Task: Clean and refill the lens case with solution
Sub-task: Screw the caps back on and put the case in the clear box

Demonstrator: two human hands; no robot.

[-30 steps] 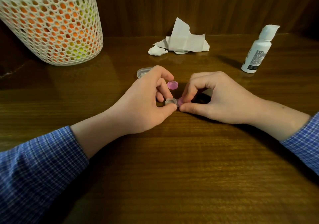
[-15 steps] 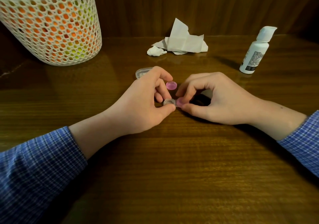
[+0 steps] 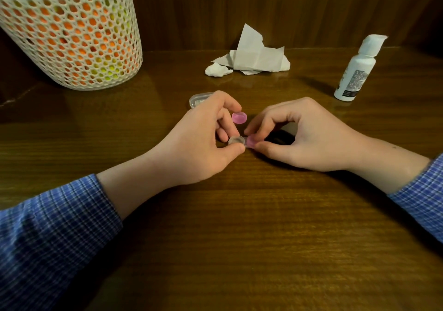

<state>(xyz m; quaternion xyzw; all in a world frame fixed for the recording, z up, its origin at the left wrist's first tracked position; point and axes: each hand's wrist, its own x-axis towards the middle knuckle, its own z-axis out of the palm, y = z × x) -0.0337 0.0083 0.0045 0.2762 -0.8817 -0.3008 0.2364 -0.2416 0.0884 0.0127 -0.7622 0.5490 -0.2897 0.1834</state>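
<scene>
Hands unchanged since earlier: left hand (image 3: 203, 140) pinches lens case (image 3: 236, 140), right hand (image 3: 299, 138) pinches pink cap (image 3: 251, 141); wooden table (image 3: 239, 238), panelled wall beyond.

Dim warm light, soft glare on table (image 3: 167, 82), wide-angle bowing.

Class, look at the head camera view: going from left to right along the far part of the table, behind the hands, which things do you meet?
White mesh basket → small clear plastic container → crumpled white tissue → white solution bottle.
</scene>
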